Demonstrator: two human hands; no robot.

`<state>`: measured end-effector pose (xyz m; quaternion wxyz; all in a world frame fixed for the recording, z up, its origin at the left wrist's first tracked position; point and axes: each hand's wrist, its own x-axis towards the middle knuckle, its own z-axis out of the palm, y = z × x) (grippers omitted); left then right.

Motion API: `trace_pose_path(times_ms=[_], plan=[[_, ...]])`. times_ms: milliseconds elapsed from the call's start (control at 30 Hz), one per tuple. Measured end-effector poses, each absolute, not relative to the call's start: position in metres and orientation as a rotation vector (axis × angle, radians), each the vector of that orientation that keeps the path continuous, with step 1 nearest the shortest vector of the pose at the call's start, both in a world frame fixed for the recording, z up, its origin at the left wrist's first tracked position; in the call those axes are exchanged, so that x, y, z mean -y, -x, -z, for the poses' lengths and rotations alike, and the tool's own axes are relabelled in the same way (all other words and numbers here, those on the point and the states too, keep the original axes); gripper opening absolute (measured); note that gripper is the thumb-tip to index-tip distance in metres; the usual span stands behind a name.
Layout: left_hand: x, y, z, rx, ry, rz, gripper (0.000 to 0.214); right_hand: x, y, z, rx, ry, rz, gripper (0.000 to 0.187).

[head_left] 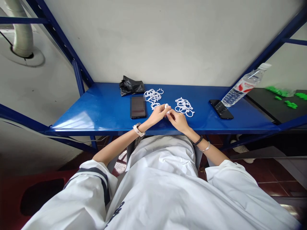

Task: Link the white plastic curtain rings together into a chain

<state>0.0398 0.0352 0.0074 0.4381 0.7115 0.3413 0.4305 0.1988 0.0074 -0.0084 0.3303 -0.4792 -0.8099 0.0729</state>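
Observation:
Near the front of the blue table, my left hand [158, 114] and my right hand [177, 119] meet fingertip to fingertip. Both are closed on a small white ring [166, 105], partly hidden by the fingers. Just behind my left hand lies a pile of white rings [153, 95], thin loops with small end knobs. A second pile of white rings [184, 106] rests to the right, beyond my right hand. My left wrist wears a pale watch; dark beads and a silver bangle circle my right wrist.
A black phone [138, 107] lies left of my hands, with a crumpled black plastic bag [131, 85] behind it. Another phone [221, 109] sits at the right, a water bottle [244, 85] standing by it. Green pieces [279, 91] lie on a dark table at far right. Blue frame posts flank the table [112, 110].

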Motion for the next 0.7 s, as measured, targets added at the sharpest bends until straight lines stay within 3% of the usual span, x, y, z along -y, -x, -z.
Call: trace_pose_path(times_ms=[700], plan=[[-0.0371,-0.0408,-0.006,-0.892,-1.656,-1.102,0.034,-0.0087,-0.1988,0.0109,2.119,1.28,-0.166,0.034]])
